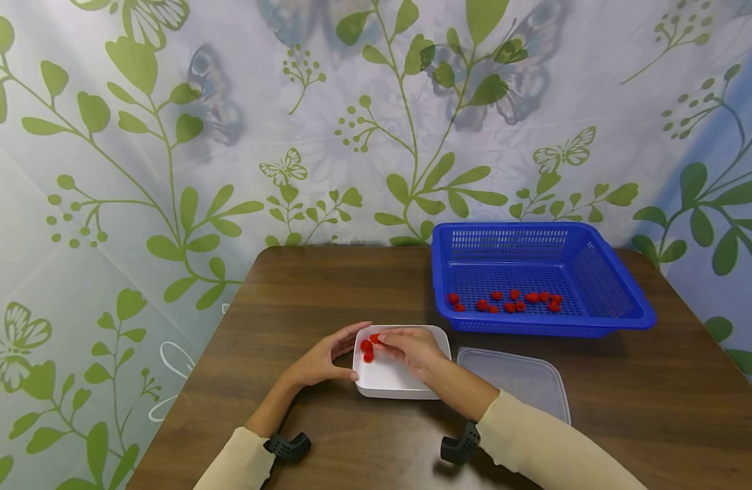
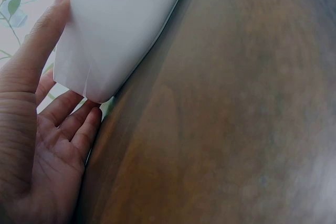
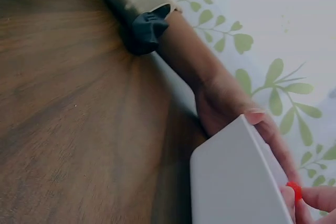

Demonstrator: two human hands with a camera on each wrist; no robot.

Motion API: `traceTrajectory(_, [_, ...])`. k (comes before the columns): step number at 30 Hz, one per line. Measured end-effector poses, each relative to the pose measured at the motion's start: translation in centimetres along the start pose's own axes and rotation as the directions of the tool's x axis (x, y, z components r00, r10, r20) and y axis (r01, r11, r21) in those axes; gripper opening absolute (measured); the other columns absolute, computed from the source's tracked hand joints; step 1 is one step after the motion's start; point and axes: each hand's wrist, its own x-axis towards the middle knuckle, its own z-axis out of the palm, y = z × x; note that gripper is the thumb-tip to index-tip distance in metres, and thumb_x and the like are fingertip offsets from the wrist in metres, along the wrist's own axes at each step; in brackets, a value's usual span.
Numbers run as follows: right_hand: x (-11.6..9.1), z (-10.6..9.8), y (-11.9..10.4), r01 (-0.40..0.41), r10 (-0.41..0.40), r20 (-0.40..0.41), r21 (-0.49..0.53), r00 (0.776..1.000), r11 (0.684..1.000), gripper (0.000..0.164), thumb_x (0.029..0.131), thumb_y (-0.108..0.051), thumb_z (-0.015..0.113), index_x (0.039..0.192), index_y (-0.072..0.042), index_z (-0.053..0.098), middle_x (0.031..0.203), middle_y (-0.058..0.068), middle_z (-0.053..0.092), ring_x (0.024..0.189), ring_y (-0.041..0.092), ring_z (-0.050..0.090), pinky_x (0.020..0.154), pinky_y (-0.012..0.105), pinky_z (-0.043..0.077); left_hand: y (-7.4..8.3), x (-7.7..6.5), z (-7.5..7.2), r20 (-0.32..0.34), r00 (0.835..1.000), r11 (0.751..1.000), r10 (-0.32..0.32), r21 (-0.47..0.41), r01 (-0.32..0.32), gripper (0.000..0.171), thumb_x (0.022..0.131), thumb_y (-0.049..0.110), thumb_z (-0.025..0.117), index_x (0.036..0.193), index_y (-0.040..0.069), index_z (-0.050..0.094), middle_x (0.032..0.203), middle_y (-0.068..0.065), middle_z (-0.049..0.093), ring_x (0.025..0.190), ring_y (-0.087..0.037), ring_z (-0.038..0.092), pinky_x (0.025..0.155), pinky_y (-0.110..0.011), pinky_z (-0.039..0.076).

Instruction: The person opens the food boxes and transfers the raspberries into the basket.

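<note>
A shallow white plastic container (image 1: 395,380) sits on the wooden table in front of me. My left hand (image 1: 322,361) holds its left end, the thumb on the near rim and the fingers round the end wall, as the left wrist view shows. Over the container, my right hand (image 1: 417,350) pinches a red raspberry (image 3: 295,190) between thumb and fingertips, low inside the left part. Two more raspberries (image 1: 367,346) lie there beside the fingertips. Farther back on the right stands a blue plastic basket (image 1: 614,272) with several raspberries (image 1: 532,298) scattered on its floor.
A translucent lid (image 1: 522,378) lies flat on the table (image 1: 302,292), right of the container and partly behind my right forearm. Behind the table hangs a leaf-and-butterfly printed curtain (image 1: 327,170). Both wrists carry dark camera mounts (image 1: 288,447).
</note>
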Motion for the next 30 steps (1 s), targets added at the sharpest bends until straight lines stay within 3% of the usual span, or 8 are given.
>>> traceTrajectory(8, [-1.0, -0.6, -0.6, -0.035, 0.033, 0.114, 0.02, 0.993, 0.999, 0.028, 0.095, 0.009, 0.062, 0.118, 0.023, 0.059, 0.097, 0.017, 0.074, 0.083, 0.02, 0.075, 0.085, 0.032, 0.058, 0.0, -0.1, 0.0, -0.002, 1.0, 1.0, 0.021, 0.009, -0.02, 0.091, 0.083, -0.001, 0.08, 0.159, 0.012, 0.031, 0.162, -0.009, 0.034, 0.148, -0.029, 0.035, 0.117, -0.03, 0.035])
traceTrajectory(14, [-1.8, -1.0, -1.0, -0.054, 0.044, 0.203, 0.046, 0.978, 0.997, 0.032, 0.097, 0.008, 0.06, 0.124, 0.024, 0.055, 0.101, 0.015, 0.074, 0.088, 0.018, 0.074, 0.089, 0.032, 0.057, -0.1, -0.1, 0.1, -0.003, 1.0, 1.0, 0.012, 0.01, -0.012, 0.092, 0.083, -0.001, 0.079, 0.159, 0.013, 0.031, 0.162, -0.008, 0.034, 0.148, -0.029, 0.035, 0.116, -0.029, 0.035])
traceTrajectory(24, [-2.9, -1.6, -1.5, -0.082, 0.058, 0.297, 0.069, 0.953, 0.994, 0.026, 0.1, 0.006, 0.055, 0.123, 0.017, 0.058, 0.103, 0.012, 0.073, 0.091, 0.018, 0.072, 0.089, 0.031, 0.058, 0.2, 0.0, 0.1, 0.005, 1.0, 1.0, 0.022, 0.017, -0.022, 0.091, 0.084, 0.004, 0.081, 0.159, 0.014, 0.031, 0.163, -0.008, 0.034, 0.148, -0.027, 0.035, 0.117, -0.031, 0.034])
traceTrajectory(30, [-3.2, -1.7, -1.7, -0.145, 0.097, 0.309, 0.137, 0.946, 0.98, 0.018, 0.1, 0.007, 0.052, 0.111, 0.007, 0.067, 0.102, 0.012, 0.073, 0.093, 0.018, 0.073, 0.089, 0.029, 0.058, 0.2, 0.0, 0.1, -0.001, 1.0, 1.0, 0.014, 0.024, -0.013, 0.091, 0.083, 0.003, 0.081, 0.159, 0.016, 0.032, 0.163, -0.006, 0.034, 0.148, -0.026, 0.035, 0.117, -0.031, 0.034])
